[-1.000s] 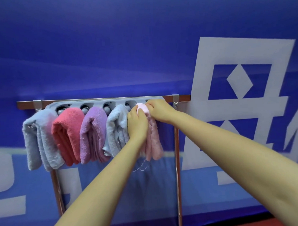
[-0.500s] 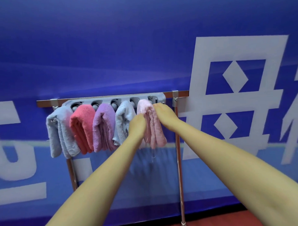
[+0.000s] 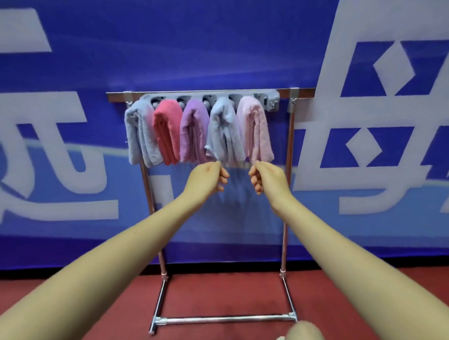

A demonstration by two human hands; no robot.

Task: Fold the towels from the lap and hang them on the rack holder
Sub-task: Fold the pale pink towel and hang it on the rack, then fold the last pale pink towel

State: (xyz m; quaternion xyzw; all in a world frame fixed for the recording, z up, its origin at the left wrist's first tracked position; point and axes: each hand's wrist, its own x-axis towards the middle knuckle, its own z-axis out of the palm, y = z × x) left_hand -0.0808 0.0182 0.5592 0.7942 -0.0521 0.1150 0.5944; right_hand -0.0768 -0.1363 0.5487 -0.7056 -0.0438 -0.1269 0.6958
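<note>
Up against the blue banner wall (image 3: pixel 214 43) with the big white characters, the metal stand (image 3: pixel 286 193) has its two legs planted on the red floor (image 3: pixel 222 292), and a crossbar (image 3: pixel 223 319) joins the feet near the bottom of the view. Between the legs, under the towels, it's just open space, and there's plenty of floor either side of the stand too. The grey rack holder (image 3: pixel 270 99) runs left to right along the top rail, and five folded towels hang from it in a row, each one draped over so its long side drops straight down: pale blue towel (image 3: pixel 141 137) at the far left, then the red towel (image 3: pixel 167 133), purple towel (image 3: pixel 194 135), second pale blue towel (image 3: pixel 226 134), and the pink towel (image 3: pixel 257 130) at the right end. They're packed shoulder to shoulder, neighbours touching, with a bit of bare holder sticking out past the pink one. Both arms reach forward from the bottom corners, forearms angled inward. The left hand (image 3: pixel 206 179) and right hand (image 3: pixel 267 177) hover just below the towels' bottom edges, well apart from each other, palms facing one another with fingers loosely curled. Neither is holding anything. The left thumb tip sits right near the lower hem of the second pale blue towel, and whether it's actually touching I can't tell.
</note>
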